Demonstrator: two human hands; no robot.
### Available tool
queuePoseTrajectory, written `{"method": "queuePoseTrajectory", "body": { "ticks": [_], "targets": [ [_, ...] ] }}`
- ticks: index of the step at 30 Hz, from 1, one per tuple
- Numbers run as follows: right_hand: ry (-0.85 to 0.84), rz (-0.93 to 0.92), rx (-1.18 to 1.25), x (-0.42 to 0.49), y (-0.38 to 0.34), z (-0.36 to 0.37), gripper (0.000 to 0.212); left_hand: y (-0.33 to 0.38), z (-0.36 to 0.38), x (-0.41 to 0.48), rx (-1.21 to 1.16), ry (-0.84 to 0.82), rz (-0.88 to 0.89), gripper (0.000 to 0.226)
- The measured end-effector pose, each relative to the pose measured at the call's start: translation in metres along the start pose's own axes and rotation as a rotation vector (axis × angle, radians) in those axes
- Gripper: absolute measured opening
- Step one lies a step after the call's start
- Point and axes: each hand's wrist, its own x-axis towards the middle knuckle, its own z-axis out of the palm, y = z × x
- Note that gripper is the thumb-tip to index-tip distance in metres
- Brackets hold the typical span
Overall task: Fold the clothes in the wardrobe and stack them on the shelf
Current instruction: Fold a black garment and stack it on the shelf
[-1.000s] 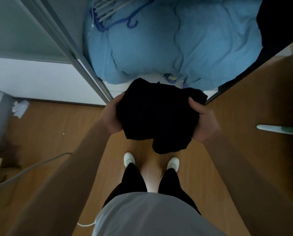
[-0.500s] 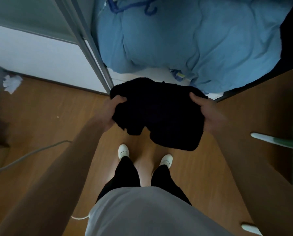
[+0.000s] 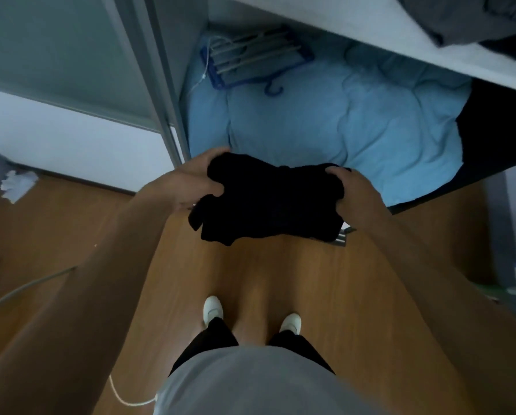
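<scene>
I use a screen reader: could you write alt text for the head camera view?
A person's left hand and right hand grip a bundled black garment at an open wardrobe. Inside lies a light blue quilt, and a white shelf above it holds dark clothes.

Matt black cloth garment (image 3: 268, 202), soft quilted blue bedding (image 3: 325, 127), smooth wood-look floor (image 3: 280, 271), seemingly metal door frame (image 3: 163, 85).

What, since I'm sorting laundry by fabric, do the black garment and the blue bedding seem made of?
The black garment: soft, matte cloth, possibly cotton knit; it bunches and droops limply. The blue bedding: padded matte textile, going by its puffy, pillowy creases. Exact fibres cannot be told.
</scene>
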Motion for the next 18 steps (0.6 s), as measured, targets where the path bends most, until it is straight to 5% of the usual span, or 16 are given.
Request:
{"method": "queuePoseTrajectory", "body": {
  "ticks": [5, 10, 13, 15, 18],
  "targets": [
    [0.494, 0.099, -0.055, 0.025, -0.038, -0.043, 0.055, 0.061, -0.013, 0.01, 0.29, 0.246, 0.237, 0.071],
    [0.774, 0.107, 0.292, 0.065, -0.075, -0.097, 0.061, 0.125, -0.047, 0.019, 0.552, 0.308, 0.519, 0.05],
    [0.818, 0.08, 0.687, 0.094, -0.101, -0.129, 0.047, 0.159, -0.061, 0.026, 0.564, 0.36, 0.651, 0.05],
    [0.745, 0.1, 1.057, 0.114, -0.121, -0.149, 0.034, 0.178, -0.069, 0.031, 0.549, 0.393, 0.705, 0.048],
    [0.617, 0.079, 1.289, 0.153, -0.138, -0.18, 0.027, 0.205, -0.077, 0.044, 0.519, 0.489, 0.771, 0.046]
  ]
}}
